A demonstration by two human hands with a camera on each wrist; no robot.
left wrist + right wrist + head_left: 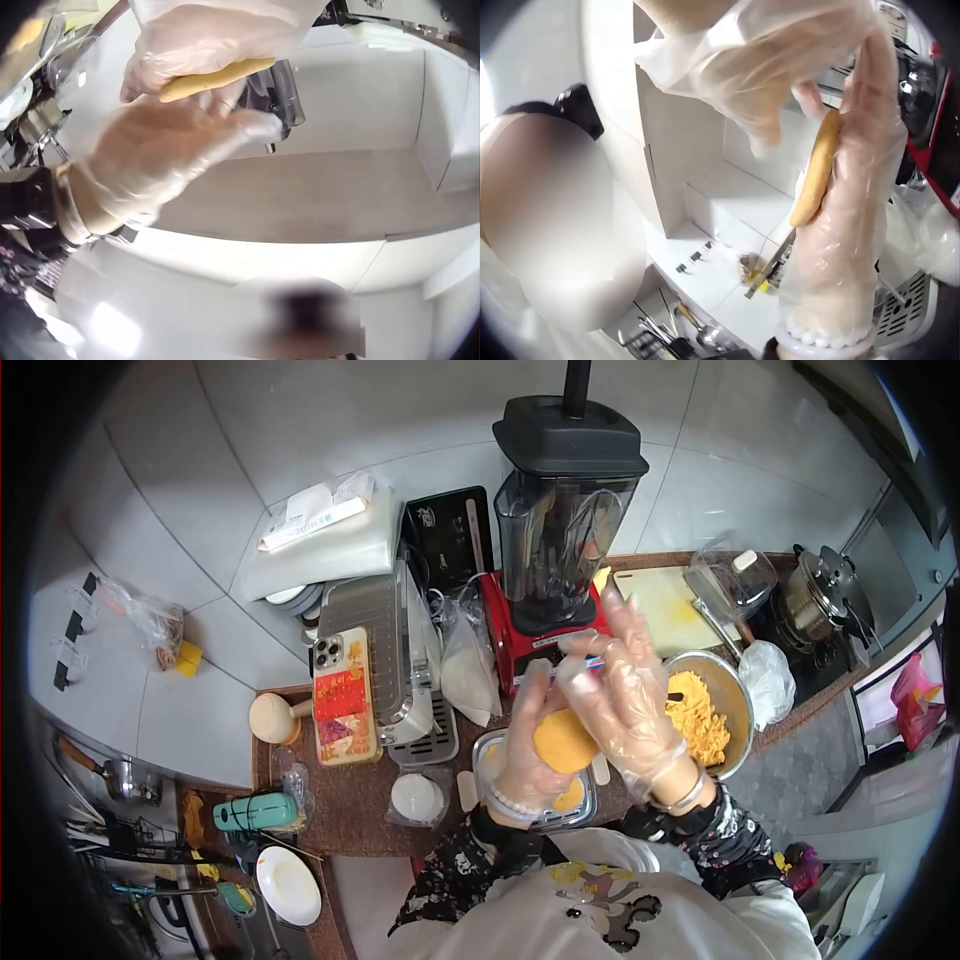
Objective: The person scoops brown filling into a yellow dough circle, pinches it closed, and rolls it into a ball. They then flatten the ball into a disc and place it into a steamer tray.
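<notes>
open and gloved, the left hand [522, 762] bears the yellow dough round [565, 741] on its palm; the right hand [640, 715], fingers extended, is just beside it. light, even palm pressure would probably keep the edge whole. right of the grip, the metal bowl [741, 710] holds loose dough [703, 728].

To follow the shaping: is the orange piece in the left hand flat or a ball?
Flat. The orange piece on the left hand shows a round face from the head, a thin edge from both wrists.
</notes>
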